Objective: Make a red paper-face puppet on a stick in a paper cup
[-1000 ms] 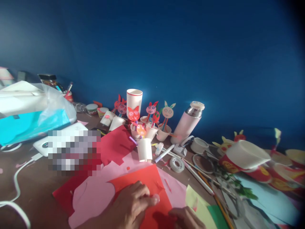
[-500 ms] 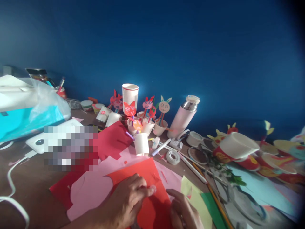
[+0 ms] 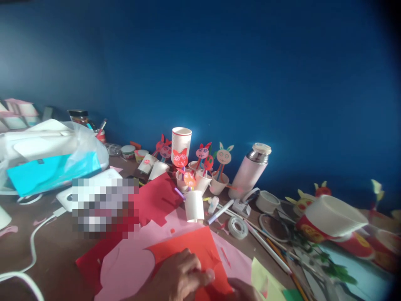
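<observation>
My left hand (image 3: pixel 177 278) lies at the bottom of the view, its fingers curled down on an orange-red paper sheet (image 3: pixel 200 246). That sheet rests on a large pink paper cutout (image 3: pixel 125 267), which overlaps a darker red paper (image 3: pixel 156 200). My right hand (image 3: pixel 244 291) shows only partly at the bottom edge, beside the sheet's lower right corner. A pale yellow paper (image 3: pixel 266 282) lies just to its right. A white paper cup (image 3: pixel 194 206) stands upside down above the sheet.
Paper-cup animal puppets (image 3: pixel 223 157) and a pink thermos (image 3: pixel 250 171) stand against the blue wall. A tape roll (image 3: pixel 237 227), a white marker (image 3: pixel 221 211) and long brushes (image 3: pixel 269 253) lie to the right. A plastic-wrapped bundle (image 3: pixel 53 163) and a white cable (image 3: pixel 31 259) lie at left.
The whole scene sits slightly lower and further right in the view. My right hand has sunk toward the bottom edge, with less of it showing. My left hand stays on the sheet.
</observation>
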{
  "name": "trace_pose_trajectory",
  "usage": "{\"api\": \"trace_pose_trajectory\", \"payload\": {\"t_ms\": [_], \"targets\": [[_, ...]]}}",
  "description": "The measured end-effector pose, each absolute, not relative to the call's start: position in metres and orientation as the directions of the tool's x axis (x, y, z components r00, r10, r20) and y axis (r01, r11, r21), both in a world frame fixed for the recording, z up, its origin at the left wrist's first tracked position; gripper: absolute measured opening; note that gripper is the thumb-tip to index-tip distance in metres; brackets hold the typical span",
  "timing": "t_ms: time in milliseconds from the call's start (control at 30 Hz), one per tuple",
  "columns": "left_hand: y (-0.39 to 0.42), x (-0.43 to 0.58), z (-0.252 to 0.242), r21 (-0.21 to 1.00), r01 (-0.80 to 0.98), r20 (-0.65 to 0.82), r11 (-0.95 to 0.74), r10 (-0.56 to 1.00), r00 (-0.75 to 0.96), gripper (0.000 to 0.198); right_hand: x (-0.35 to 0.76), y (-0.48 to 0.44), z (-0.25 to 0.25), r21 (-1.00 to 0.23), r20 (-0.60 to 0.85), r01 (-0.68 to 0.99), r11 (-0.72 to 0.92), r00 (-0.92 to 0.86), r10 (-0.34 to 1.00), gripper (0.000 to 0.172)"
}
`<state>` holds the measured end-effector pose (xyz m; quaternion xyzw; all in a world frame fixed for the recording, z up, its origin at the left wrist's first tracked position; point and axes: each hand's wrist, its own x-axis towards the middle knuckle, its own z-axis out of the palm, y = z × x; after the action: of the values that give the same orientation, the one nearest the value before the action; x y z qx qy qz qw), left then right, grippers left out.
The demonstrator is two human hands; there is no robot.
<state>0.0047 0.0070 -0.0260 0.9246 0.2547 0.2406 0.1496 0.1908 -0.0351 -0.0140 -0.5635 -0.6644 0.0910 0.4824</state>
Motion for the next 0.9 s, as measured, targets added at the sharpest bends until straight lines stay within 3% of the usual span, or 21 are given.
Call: {"api": "trace_pose_trajectory", "payload": {"t_ms": [133, 233, 300, 367, 467, 633, 800, 900], "targets": [[0.007, 0.004, -0.026, 0.371, 0.415, 0.373, -0.831, 0.542, 0.753, 0.020, 0.168, 0.044, 0.009, -0.657, 0.567, 0.645, 0.390, 0.083, 0.819, 0.029], [0.007, 0.004, -0.026, 0.357, 0.413, 0.393, -0.838, 0.536, 0.747, 0.019, 0.150, 0.104, 0.022, -0.655, 0.586, 0.633, 0.413, 0.080, 0.806, 0.028], [0.007, 0.005, -0.026, 0.353, 0.412, 0.405, -0.840, 0.534, 0.742, 0.018, 0.142, 0.135, 0.029, -0.656, 0.599, 0.622, 0.427, 0.087, 0.796, 0.017], [0.007, 0.005, -0.028, 0.350, 0.411, 0.421, -0.842, 0.534, 0.733, 0.020, 0.136, 0.156, 0.033, -0.657, 0.611, 0.613, 0.439, 0.093, 0.786, 0.022], [0.008, 0.005, -0.031, 0.343, 0.409, 0.444, -0.846, 0.530, 0.723, 0.023, 0.133, 0.172, 0.033, -0.660, 0.623, 0.603, 0.449, 0.105, 0.775, 0.034], [0.007, 0.004, -0.033, 0.352, 0.409, 0.435, -0.842, 0.535, 0.725, 0.022, 0.122, 0.180, 0.028, -0.659, 0.628, 0.604, 0.448, 0.113, 0.770, 0.022], [0.006, 0.003, -0.033, 0.353, 0.411, 0.439, -0.840, 0.537, 0.720, 0.021, 0.112, 0.179, 0.033, -0.651, 0.623, 0.622, 0.434, 0.112, 0.774, 0.022], [0.006, 0.003, -0.033, 0.352, 0.412, 0.436, -0.840, 0.537, 0.722, 0.020, 0.118, 0.160, 0.035, -0.643, 0.617, 0.638, 0.423, 0.105, 0.780, 0.036]]}}
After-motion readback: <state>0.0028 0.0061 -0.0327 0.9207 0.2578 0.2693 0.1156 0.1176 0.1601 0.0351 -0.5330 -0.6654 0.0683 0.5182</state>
